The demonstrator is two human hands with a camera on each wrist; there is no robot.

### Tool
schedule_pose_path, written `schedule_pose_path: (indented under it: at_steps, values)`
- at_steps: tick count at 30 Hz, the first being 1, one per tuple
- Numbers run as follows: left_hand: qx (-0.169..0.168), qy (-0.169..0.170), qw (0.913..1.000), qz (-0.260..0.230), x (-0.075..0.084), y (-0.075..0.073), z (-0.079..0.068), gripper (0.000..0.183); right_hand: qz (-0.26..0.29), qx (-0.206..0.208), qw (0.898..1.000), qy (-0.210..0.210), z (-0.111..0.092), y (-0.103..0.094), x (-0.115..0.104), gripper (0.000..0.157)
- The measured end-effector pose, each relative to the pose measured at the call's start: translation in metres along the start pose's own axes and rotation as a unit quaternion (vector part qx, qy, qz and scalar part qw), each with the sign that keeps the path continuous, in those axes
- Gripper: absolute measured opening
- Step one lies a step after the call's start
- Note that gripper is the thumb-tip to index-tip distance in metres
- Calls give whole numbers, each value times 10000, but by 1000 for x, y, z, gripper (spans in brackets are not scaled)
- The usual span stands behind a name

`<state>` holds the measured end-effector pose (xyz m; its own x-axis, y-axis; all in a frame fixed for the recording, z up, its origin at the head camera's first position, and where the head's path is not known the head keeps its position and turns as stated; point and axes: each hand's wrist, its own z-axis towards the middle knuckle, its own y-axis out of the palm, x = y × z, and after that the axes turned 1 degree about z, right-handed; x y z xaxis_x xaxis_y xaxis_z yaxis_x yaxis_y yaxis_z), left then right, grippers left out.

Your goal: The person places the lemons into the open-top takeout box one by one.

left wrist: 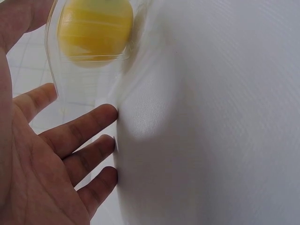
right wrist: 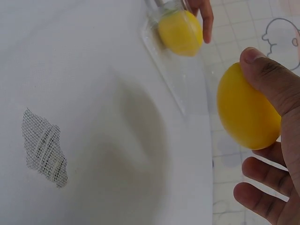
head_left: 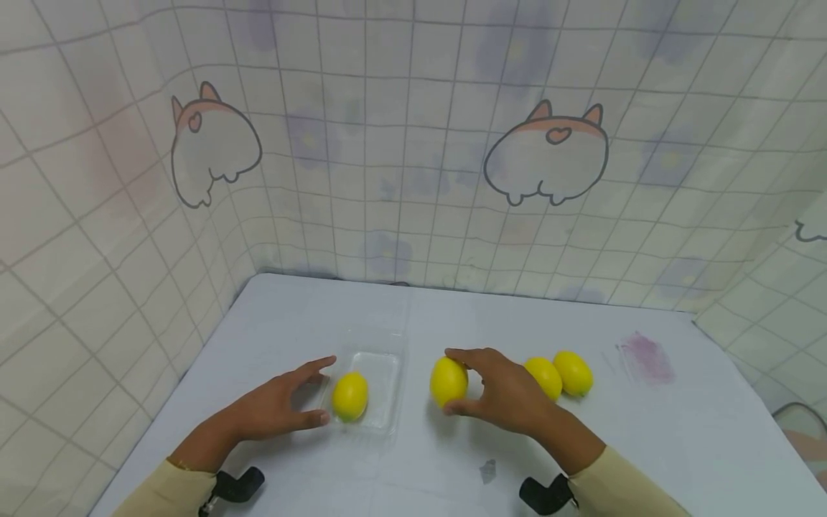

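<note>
A yellow lemon [head_left: 449, 382] is pinched between the thumb and fingers of my right hand [head_left: 510, 391], held above the white table. In the right wrist view this lemon [right wrist: 246, 108] hangs over its shadow. To the left stands a clear plastic box [head_left: 381, 388] with one lemon [head_left: 350, 396] in its left part. My left hand [head_left: 274, 406] is at the box's left side, thumb and fingers spread. In the left wrist view its fingers [left wrist: 89, 126] are extended near the box wall, and the boxed lemon [left wrist: 96, 30] shows through the plastic.
Two more lemons, a nearer one [head_left: 544, 376] and a farther one [head_left: 573, 373], lie together behind my right hand. A pinkish clear packet [head_left: 646, 357] lies farther right. A grey patch [head_left: 488, 471] marks the table near the front. A tiled-pattern curtain [head_left: 413, 143] encloses the back and sides.
</note>
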<state>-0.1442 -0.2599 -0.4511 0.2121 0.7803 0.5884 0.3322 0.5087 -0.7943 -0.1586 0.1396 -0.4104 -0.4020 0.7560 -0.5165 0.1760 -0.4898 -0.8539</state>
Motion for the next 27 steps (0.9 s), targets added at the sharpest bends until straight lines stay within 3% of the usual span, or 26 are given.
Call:
schedule_pose_path:
  at_steps: [27]
  values:
    - [-4, -36, 10000, 48, 1, -1, 0, 93, -81, -328, 9988, -362, 27, 22, -34, 88]
